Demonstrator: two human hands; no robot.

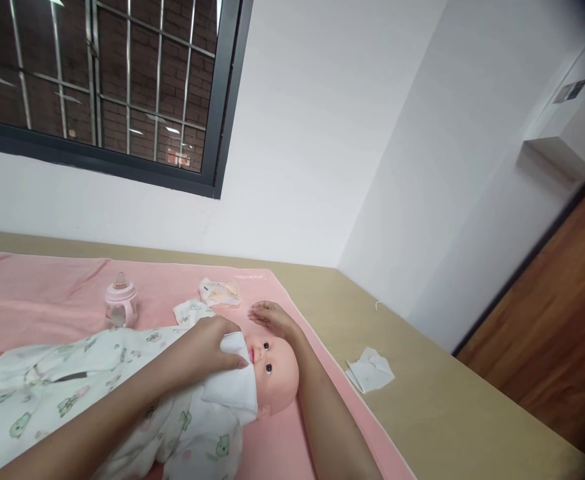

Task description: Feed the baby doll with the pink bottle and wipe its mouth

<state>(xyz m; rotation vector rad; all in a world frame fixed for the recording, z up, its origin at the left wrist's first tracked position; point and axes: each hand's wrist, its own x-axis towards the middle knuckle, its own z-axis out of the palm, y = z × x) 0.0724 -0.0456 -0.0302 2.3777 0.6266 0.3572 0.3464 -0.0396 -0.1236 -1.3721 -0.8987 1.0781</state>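
A baby doll [280,380] lies on its back on a pink mat [282,440], head to the right, dressed in a white printed outfit [97,360]. A folded white cloth [235,387] covers its neck and chin. My left hand [210,347] grips this cloth near the doll's mouth, thumb on the near side and fingers toward the far side. Beyond the head, my right hand [272,317] rests with fingers stretched out and nothing in them; its forearm curves round the top of the doll's head.
A pink baby bottle [121,300] stands upright on the mat behind the doll. A crumpled plastic packet [219,293] lies near the mat's far edge. On the wooden surface [422,400] at right is a crumpled white tissue [371,370]. Behind rises a white wall with a barred window [122,80].
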